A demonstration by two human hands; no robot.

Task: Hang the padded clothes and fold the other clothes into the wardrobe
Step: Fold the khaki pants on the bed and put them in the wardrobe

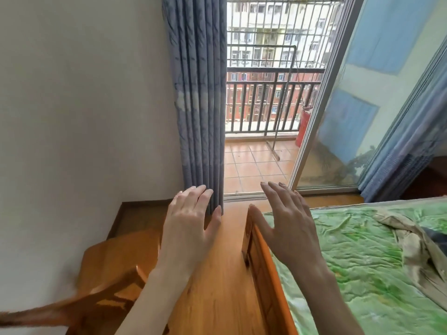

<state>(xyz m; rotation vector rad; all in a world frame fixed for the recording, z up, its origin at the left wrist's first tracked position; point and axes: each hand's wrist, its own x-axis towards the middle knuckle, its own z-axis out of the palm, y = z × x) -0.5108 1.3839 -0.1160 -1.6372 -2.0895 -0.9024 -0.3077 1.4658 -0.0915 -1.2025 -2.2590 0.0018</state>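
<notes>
My left hand [188,221] is held out flat over the wooden floor, fingers apart, holding nothing. My right hand [287,223] is also spread and empty, hovering above the corner of the bed's wooden frame [261,259]. A crumpled beige garment [411,240] with a dark piece beside it lies on the bed at the right edge of the view, well right of my right hand. No wardrobe is in view.
The bed carries a green patterned sheet [350,257]. A wooden nightstand [116,264] stands against the white wall at the lower left. A grey-blue curtain [198,105] hangs ahead, beside an open sliding glass door [338,117] onto a tiled balcony.
</notes>
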